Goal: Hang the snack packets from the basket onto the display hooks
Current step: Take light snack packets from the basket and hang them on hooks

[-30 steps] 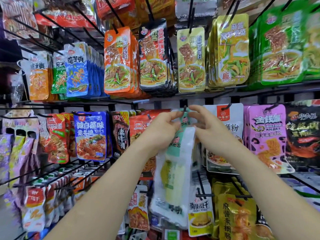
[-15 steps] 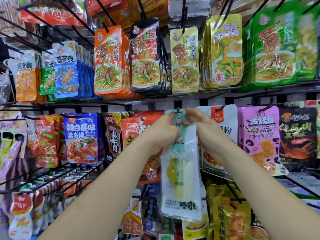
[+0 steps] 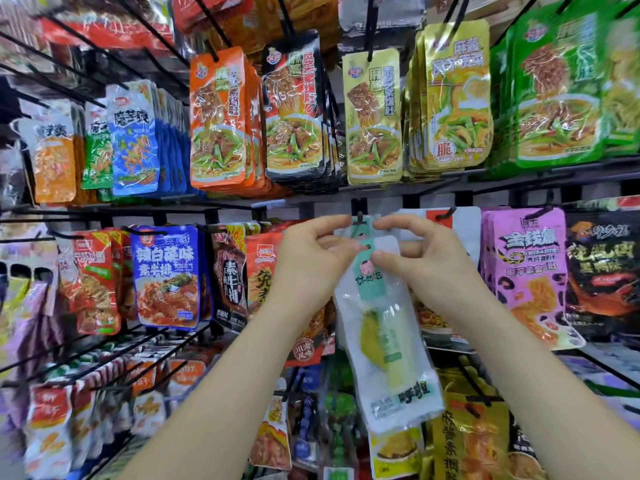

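Left hand [image 3: 311, 258] and right hand [image 3: 426, 258] each pinch the packet [image 3: 384, 341] by its header, fingers curled close on either side. The header sits right at the tip of the hook [image 3: 360, 216]; I cannot tell whether the hole is threaded. Note to self: keep the header flat and taut, line the hole on the tip, then push straight back. Basket not in view. The clear pouch holds a yellow-green piece [image 3: 372, 337].

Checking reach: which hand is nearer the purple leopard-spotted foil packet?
Right. The right hand lies just left of that purple leopard-spotted packet; the left hand is farther left, beyond the white-and-teal plastic packet both pinch.
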`<state>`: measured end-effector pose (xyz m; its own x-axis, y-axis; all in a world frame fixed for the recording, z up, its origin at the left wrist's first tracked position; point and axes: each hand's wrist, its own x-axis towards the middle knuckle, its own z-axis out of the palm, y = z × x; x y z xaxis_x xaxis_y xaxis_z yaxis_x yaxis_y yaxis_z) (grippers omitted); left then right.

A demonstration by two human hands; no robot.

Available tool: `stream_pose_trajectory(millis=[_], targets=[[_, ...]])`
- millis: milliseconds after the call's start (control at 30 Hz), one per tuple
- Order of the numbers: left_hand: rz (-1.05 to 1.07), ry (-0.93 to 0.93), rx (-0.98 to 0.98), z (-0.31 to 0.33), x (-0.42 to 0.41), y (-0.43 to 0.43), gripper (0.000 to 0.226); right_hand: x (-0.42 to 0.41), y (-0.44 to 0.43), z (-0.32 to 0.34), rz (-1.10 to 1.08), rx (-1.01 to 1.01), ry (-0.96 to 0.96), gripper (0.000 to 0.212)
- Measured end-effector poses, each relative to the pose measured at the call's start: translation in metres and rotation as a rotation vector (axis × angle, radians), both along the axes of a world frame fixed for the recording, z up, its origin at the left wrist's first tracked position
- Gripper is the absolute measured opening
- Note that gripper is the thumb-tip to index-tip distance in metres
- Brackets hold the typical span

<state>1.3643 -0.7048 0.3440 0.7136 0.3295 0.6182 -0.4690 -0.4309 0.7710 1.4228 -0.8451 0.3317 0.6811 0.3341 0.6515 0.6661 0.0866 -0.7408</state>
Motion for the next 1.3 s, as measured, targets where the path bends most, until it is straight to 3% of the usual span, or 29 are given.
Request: stream_pose_trajectory(millis=[167,367,633,767,1000,1167,1300], targets=[[0.098,-0.094,0.037,0.002,-0.016,0.003,0.01,-0.012,0.002,0.003,0.104,0.206,0.095,0.013],[0.075,-0.174,0.065,0.009,-0.019,-0.006,0.012,-0.015,0.003,0.018,0.265,0.241,0.243,0.015],[0.006,-0.132,-0.055,0.016,-0.009,-0.004,0.006,-0.011,0.013,0.025,0.086,0.283,0.225,0.019],[0.007,-0.173,-0.062,0.014,-0.002,-0.001,0.02,-0.008,0.017,0.025,0.017,0.26,0.234,0.022],[0.158,-0.213,0.21,0.008,0.009,0.004,0.019,-0.001,0.019,0.02,-0.101,0.185,0.178,0.023],[0.29,-0.15,0.396,0.006,0.004,0.003,0.027,0.002,0.017,0.017,-0.162,0.133,0.08,0.009],[0.616,-0.311,0.704,-0.01,-0.008,0.002,0.045,0.001,0.011,0.014,-0.172,0.091,-0.012,0.01]])
